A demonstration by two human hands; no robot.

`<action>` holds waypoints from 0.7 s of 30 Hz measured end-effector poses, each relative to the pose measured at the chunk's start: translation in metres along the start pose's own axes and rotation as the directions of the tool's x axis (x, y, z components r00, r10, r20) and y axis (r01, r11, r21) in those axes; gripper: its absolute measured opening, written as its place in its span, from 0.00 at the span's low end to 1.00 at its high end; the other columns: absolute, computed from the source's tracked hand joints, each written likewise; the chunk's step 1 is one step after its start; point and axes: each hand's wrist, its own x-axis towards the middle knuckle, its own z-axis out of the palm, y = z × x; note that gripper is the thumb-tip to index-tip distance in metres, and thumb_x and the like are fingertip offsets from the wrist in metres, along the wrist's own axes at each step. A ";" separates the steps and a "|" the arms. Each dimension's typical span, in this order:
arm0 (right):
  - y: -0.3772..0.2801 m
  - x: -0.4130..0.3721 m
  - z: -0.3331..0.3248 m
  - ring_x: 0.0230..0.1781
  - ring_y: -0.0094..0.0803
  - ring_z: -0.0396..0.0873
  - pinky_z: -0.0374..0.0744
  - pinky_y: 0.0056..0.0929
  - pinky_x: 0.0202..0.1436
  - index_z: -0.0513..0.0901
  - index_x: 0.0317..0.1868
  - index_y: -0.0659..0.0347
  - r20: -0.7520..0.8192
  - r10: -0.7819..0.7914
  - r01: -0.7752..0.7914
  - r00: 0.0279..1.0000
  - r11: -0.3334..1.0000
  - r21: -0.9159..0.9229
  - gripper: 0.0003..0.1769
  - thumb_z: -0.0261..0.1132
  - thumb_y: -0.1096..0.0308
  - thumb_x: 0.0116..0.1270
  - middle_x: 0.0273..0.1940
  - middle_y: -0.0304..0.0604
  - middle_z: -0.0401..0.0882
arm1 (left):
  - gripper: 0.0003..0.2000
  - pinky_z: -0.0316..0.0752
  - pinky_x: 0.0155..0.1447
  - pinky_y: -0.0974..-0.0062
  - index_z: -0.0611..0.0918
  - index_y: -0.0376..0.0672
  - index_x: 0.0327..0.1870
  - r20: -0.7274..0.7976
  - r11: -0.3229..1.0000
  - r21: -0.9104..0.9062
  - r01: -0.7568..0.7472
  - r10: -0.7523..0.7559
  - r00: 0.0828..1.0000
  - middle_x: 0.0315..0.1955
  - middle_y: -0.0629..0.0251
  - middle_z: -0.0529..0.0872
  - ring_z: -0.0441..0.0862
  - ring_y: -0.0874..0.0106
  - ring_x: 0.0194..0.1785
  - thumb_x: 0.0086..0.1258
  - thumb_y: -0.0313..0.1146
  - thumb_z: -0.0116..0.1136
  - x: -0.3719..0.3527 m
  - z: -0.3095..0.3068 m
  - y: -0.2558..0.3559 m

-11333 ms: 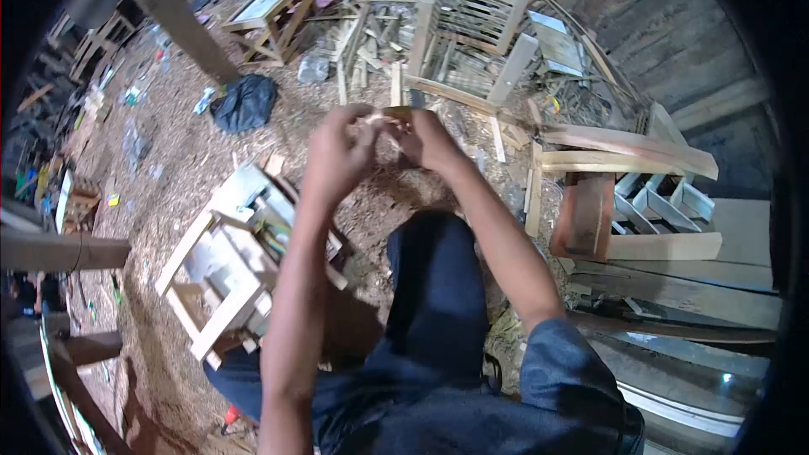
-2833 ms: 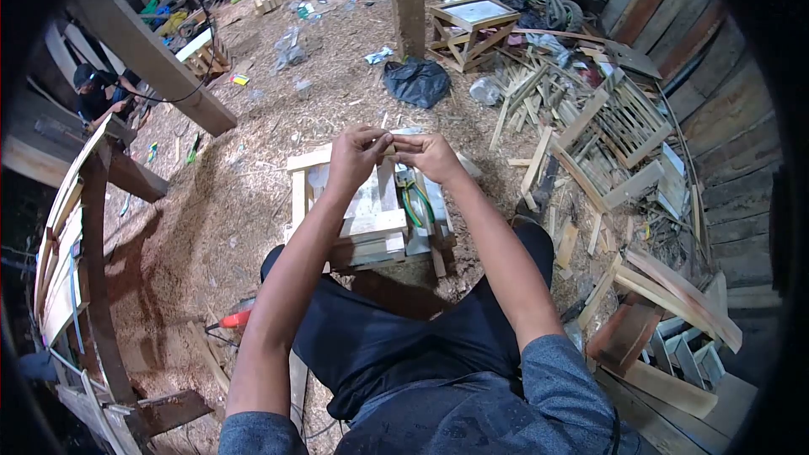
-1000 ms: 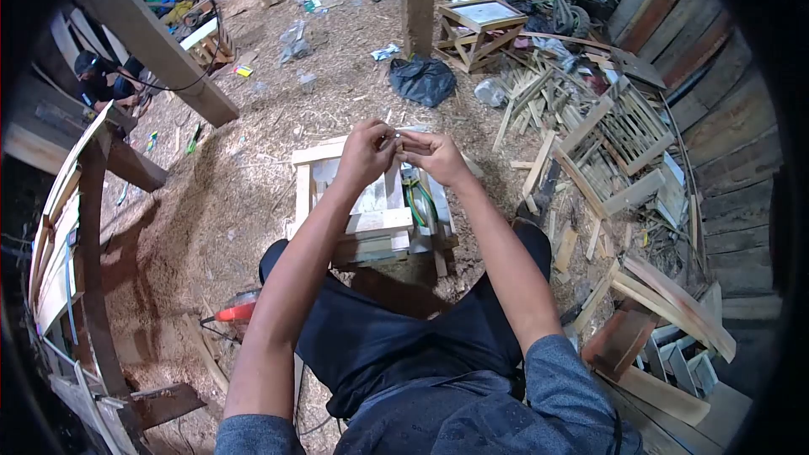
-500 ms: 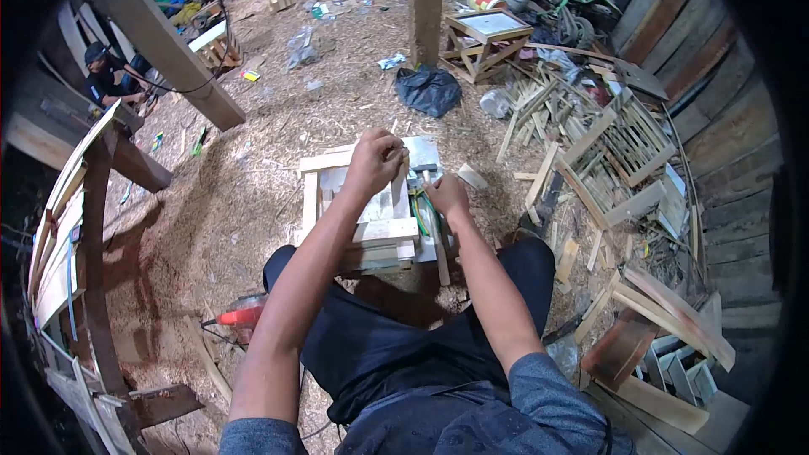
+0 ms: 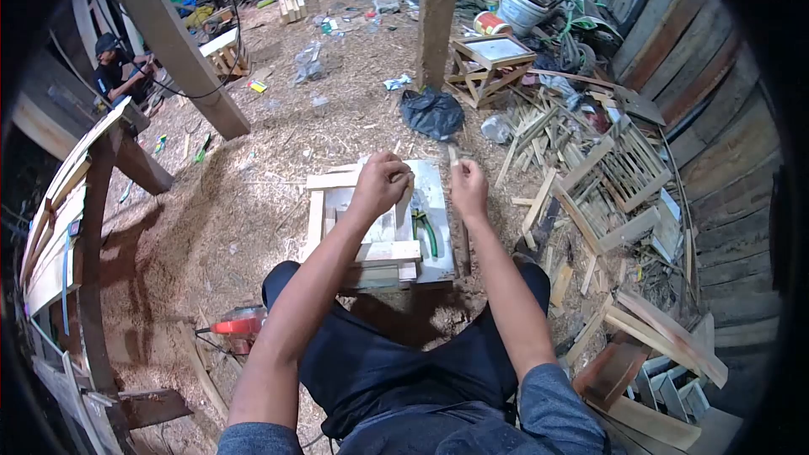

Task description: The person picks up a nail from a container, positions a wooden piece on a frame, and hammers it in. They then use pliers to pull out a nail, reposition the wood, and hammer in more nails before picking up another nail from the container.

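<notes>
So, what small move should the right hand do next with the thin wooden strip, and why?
Probably lay the wooden strip against the right side of the frame: the right hand holds it just beside that edge, while the closed left hand sits over the frame.

A sawdust-strewn dirt floor carries a pale slatted wooden frame at its centre. Near left lies a red power tool, and farther off a crumpled black plastic bag. Loose wooden slats are heaped on the right, with a small white-topped wooden stand beyond.
</notes>
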 end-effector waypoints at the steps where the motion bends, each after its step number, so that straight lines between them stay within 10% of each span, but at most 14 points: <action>1: -0.015 0.000 -0.004 0.21 0.27 0.79 0.78 0.27 0.24 0.77 0.43 0.68 -0.013 -0.019 0.020 1.000 0.997 0.071 0.14 0.59 0.63 0.70 0.24 0.41 0.79 | 0.05 0.74 0.47 0.64 0.87 0.39 0.29 0.000 1.000 -0.010 0.003 -0.003 1.000 0.31 0.56 0.83 0.79 0.58 0.41 0.55 0.30 0.65 0.001 -0.001 0.001; 3: -0.083 -0.025 -0.018 0.19 0.24 0.75 0.75 0.23 0.22 0.77 0.45 0.69 0.128 0.068 -0.098 0.990 0.964 0.247 0.11 0.57 0.68 0.71 0.25 0.38 0.77 | 0.07 0.74 0.37 0.72 0.85 0.34 0.32 -0.022 0.966 0.163 -0.202 0.208 0.978 0.32 0.59 0.81 0.80 0.68 0.32 0.59 0.30 0.68 0.000 -0.005 0.005; 8: -0.119 -0.059 -0.035 0.18 0.20 0.72 0.74 0.22 0.20 0.72 0.55 0.70 0.623 0.137 -0.367 0.770 0.894 0.257 0.15 0.55 0.71 0.72 0.27 0.39 0.76 | 0.07 0.73 0.42 0.69 0.86 0.36 0.31 0.023 0.995 0.098 -0.023 0.021 1.000 0.30 0.60 0.81 0.79 0.64 0.38 0.58 0.31 0.68 0.002 -0.006 0.011; 12: -0.154 -0.089 -0.046 0.19 0.20 0.71 0.72 0.24 0.20 0.63 0.66 0.68 0.531 0.232 -0.249 0.815 0.968 -0.039 0.26 0.56 0.73 0.70 0.27 0.40 0.76 | 0.07 0.73 0.40 0.69 0.86 0.35 0.30 -0.006 0.988 0.139 -0.073 0.075 0.997 0.29 0.60 0.81 0.79 0.65 0.35 0.59 0.31 0.67 -0.003 -0.008 0.014; 17: -0.171 -0.099 -0.058 0.21 0.21 0.72 0.73 0.24 0.24 0.58 0.72 0.55 0.491 -0.012 -0.038 0.871 0.995 0.092 0.30 0.54 0.69 0.72 0.34 0.42 0.78 | 0.07 0.74 0.40 0.68 0.86 0.36 0.31 -0.021 0.991 0.098 -0.092 0.095 0.995 0.28 0.59 0.81 0.80 0.64 0.35 0.58 0.30 0.67 0.000 -0.003 0.007; 19: -0.193 -0.113 -0.062 0.29 0.29 0.79 0.77 0.28 0.35 0.64 0.68 0.61 0.481 0.164 -0.104 0.861 0.983 -0.148 0.26 0.53 0.69 0.72 0.40 0.48 0.80 | 0.07 0.74 0.40 0.68 0.86 0.36 0.31 -0.017 0.993 0.083 -0.078 0.080 0.997 0.28 0.59 0.81 0.80 0.64 0.35 0.58 0.30 0.67 -0.003 -0.006 0.010; 21: -0.153 -0.120 -0.071 0.41 0.41 0.83 0.78 0.35 0.46 0.64 0.68 0.63 0.426 -0.094 0.209 0.900 0.950 -0.231 0.25 0.53 0.68 0.72 0.45 0.56 0.80 | 0.06 0.74 0.40 0.68 0.86 0.37 0.32 0.011 0.980 0.179 -0.090 0.090 0.996 0.29 0.59 0.82 0.80 0.63 0.35 0.58 0.30 0.67 0.000 -0.009 0.013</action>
